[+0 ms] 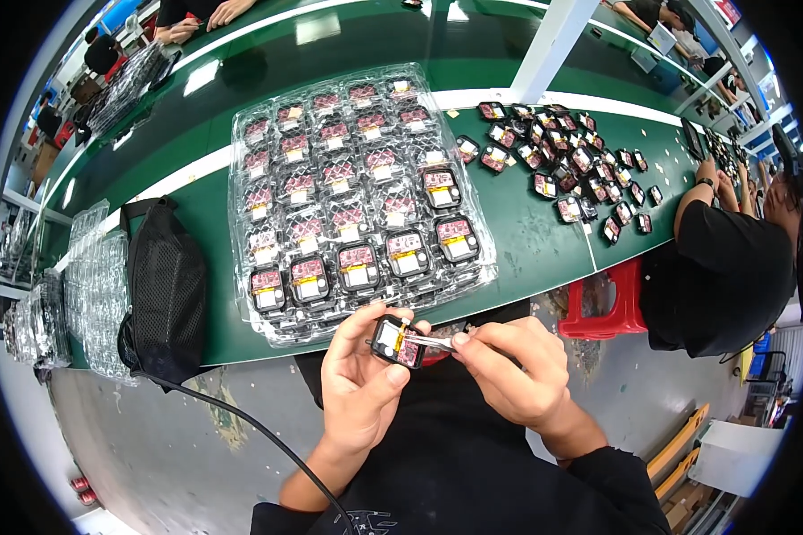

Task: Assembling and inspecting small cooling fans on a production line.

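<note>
My left hand grips a small black square device housing by its edges, tilted, just in front of the table edge. Inside the housing show a red circuit board, a white block and a yellow strip. My right hand pinches metal tweezers, whose tips reach into the open housing near the yellow strip. Whether the tips grip anything is too small to tell. Beyond my hands lies a clear plastic tray with rows of similar housings; those in the near row sit uncovered in their pockets.
On the green table, a pile of similar housings lies right of the tray. A black mesh bag and stacked clear trays stand at left. A black cable crosses before me. A co-worker sits at right by a red stool.
</note>
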A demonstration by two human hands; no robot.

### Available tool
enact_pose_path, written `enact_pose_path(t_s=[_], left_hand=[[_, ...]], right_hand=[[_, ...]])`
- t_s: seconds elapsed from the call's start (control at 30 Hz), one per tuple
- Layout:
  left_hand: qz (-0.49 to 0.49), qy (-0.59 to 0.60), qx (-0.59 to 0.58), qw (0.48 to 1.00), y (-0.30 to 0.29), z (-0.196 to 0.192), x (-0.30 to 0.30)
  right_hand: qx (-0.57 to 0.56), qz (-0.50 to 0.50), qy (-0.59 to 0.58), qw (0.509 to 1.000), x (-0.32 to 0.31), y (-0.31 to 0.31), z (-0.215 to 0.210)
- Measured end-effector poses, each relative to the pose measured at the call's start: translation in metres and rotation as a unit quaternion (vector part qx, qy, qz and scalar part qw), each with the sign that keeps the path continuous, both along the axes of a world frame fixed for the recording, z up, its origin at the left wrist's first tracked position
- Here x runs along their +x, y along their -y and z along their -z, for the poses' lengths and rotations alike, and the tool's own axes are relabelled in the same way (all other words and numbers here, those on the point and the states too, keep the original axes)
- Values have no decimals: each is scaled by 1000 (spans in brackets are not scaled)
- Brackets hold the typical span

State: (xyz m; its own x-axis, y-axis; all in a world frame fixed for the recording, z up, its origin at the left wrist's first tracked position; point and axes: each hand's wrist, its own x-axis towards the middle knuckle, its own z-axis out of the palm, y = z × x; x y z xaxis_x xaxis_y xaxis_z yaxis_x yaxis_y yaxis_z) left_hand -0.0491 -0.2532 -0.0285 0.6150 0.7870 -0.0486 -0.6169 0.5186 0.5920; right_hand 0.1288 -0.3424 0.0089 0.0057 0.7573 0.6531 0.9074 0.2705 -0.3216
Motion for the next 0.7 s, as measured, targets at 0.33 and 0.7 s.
enact_pose_path(t_s=[0.33,0.7], left_hand=[[-24,-57,56,996,4,1,1],[-22,-42,81,996,2,-1,1]], right_hand=[[35,9,14,999,0,-3,12],[-80,17,-282,956,-8,-5,11]])
